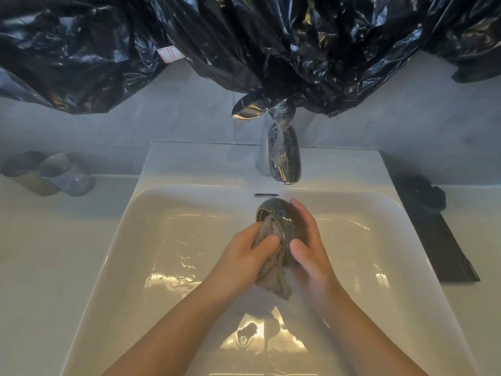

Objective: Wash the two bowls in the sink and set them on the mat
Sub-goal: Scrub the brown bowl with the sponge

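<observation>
Head view looks down into the white sink (pixel 130 213), where the right hand (pixel 306 240) grasps a dark bowl (pixel 279 215) from its outer side, the thumb near and the fingers over the far edge. The bowl lies on its side above the wet basin with its mouth turned to the left, so the opening faces the left hand (pixel 244 251), whose grip is clenched on a grey cloth (pixel 271 278) and presses it at the rim. The mat (pixel 444 253) lies on the surface to the right of the sink, the same side as the hand carrying the bowl, so I judge this hand the nearer one for setting it down. A dark shape (pixel 423 194) stands at the mat's far end; it may be the second bowl, but it is too dim to tell. The cloth hides most of the bowl's inside.
</observation>
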